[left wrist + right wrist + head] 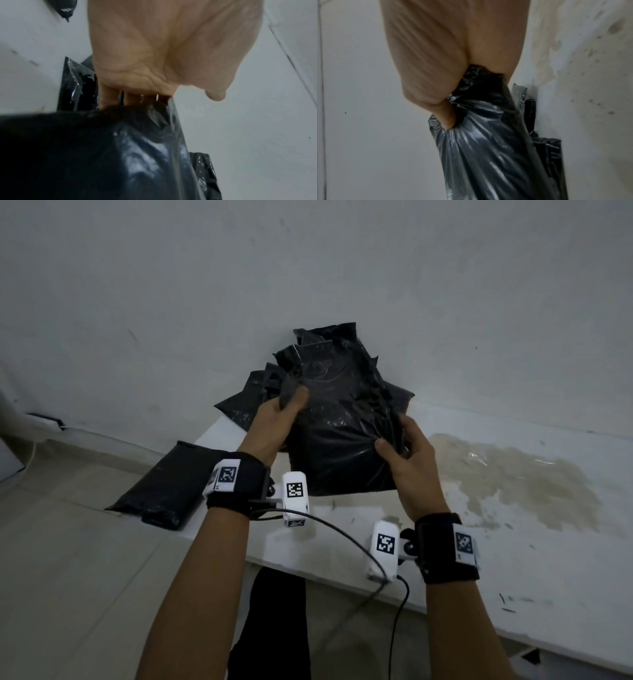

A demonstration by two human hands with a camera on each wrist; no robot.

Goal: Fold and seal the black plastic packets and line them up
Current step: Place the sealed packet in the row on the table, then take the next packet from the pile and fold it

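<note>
1. Gripping the black packet (339, 446) from both sides, the two hands held it up over the white table (513, 559), its lower edge near the tabletop; contact not clear.
2. Left hand (274, 426) pinched the packet's upper left plastic, thumb on top, fingers curled behind it in the left wrist view (154, 54).
3. Right hand (407, 460) bunched the packet's right edge, thumb pressed into gathered plastic, seen in the right wrist view (445, 60).
4. A folded packet (171, 487) lay flat at the table's left end, well apart from the held one.
5. A pile of more black packets (329, 354) leaned against the wall (342, 268) behind the held packet.
6. A brownish stain (513, 474) spread on the table, right of the hands.
</note>
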